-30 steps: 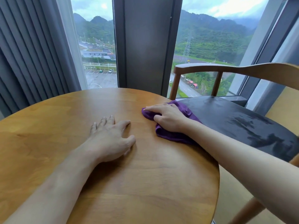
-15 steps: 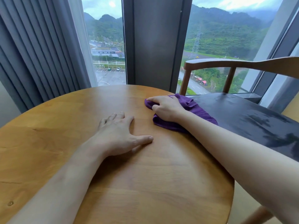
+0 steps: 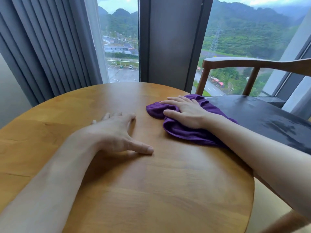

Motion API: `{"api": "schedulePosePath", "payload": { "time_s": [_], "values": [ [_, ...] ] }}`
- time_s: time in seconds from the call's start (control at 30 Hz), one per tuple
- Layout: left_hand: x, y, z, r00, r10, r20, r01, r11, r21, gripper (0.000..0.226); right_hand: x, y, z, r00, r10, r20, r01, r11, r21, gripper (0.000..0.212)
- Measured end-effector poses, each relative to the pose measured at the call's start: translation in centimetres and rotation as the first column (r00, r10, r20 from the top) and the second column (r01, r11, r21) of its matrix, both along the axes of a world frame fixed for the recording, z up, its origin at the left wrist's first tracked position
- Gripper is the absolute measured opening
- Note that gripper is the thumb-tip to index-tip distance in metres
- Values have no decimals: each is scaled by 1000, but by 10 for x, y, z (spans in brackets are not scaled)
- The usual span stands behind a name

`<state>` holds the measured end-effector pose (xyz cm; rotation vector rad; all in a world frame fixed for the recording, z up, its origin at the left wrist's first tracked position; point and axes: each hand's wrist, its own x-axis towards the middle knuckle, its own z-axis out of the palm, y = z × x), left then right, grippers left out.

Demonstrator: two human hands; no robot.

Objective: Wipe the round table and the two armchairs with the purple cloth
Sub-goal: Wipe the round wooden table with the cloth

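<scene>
Round wooden table (image 3: 168, 190) fills most of the lower frame, warm honey-coloured top with visible grain. The purple cloth (image 3: 181, 130) sits bunched up right of centre, on the table's right edge, with its far end spilling toward the chair seat beside it.

The right hand (image 3: 185, 110) lies flat on top of the cloth, palm down, fingers straight and close together pointing toward the left of the frame, thumb stretched out along the near side. It's pressing on the cloth rather than gripping it, nothing curled round the fabric as far as I can see. The forearm runs in from the lower right corner.

The left hand (image 3: 116, 132) is flat on the bare wood just left of centre, fingers spread a bit and pointing toward the top of the frame, thumb stuck out to the right. Holding nothing, just resting there. It's near the cloth but not touching it.

On the right side there's an armchair (image 3: 269, 118) with a dark seat that shows streaky patches, and a curved wooden armrest above it in the upper right. It's tucked right against the table.

Grey pleated curtain (image 3: 50, 47) in the upper left, big window (image 3: 121, 39) behind with green hills and a car park way down below.
</scene>
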<state>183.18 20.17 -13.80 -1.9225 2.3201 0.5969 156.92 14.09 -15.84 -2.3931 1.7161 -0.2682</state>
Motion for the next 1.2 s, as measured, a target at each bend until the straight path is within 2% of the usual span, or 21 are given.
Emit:
{"api": "schedulePosePath", "payload": {
  "time_s": [0.07, 0.2, 0.33, 0.43, 0.53, 0.6, 0.7, 0.8, 0.87, 0.93, 1.03, 1.07, 1.13, 1.2],
  "values": [
    [0, 1, 0, 1000, -13, 8, 13, 1000, 7, 153, 13, 3, 0, 1000, 10, 23, -10, 1000, -1, 60],
    [1, 5, -3, 1000, -30, -4, 30, 1000, -7, 150, 19, 41, -2, 989, 133, 65, -134, 991, 7, 70],
    [3, 5, -4, 999, -38, -2, 38, 999, 9, 154, -3, 68, -3, 945, 245, 216, -235, 969, -70, 57],
    [3, 5, -4, 999, -40, -15, 40, 999, 3, 155, -30, 48, 2, 946, 125, 300, -98, 990, -105, 48],
    [2, 4, -2, 999, -38, -27, 38, 999, 11, 156, -20, 13, 7, 974, -55, 220, 81, 991, -111, 39],
    [5, 3, 0, 999, -34, -35, 34, 999, 17, 156, 6, 2, 5, 987, -101, 125, 112, 990, -83, 43],
    [13, 3, 0, 999, -27, -38, 26, 1000, -14, 154, 31, 15, 0, 995, 9, 102, -3, 998, -60, 53],
    [18, 4, 1, 998, -17, -63, 16, 1000, -24, 151, 23, 50, -8, 966, 185, 179, -174, 982, -75, 52],
    [20, 4, 3, 997, -22, -77, 20, 999, -25, 146, 9, 62, -12, 942, 249, 226, -227, 967, -119, 51],
    [19, 7, 7, 997, -25, -77, 23, 999, -27, 140, -3, 52, -10, 954, 182, 238, -145, 976, -165, 48],
    [15, 15, 14, 995, -14, -95, 13, 1000, -14, 126, 1, 22, 0, 982, -98, 158, 119, 985, -127, 46],
    [13, 18, 17, 994, -4, -111, 4, 1000, 2, 122, 7, 12, 1, 983, -146, 115, 159, 981, -114, 48],
    [14, 27, 20, 994, 4, -107, -3, 1000, 13, 112, 21, -2, -1, 991, -128, 25, 130, 984, -123, 52],
    [18, 40, 17, 998, -7, -58, 7, 1000, -7, 106, 37, -6, -2, 998, -40, -38, 35, 990, -135, 56]
  ]
}}
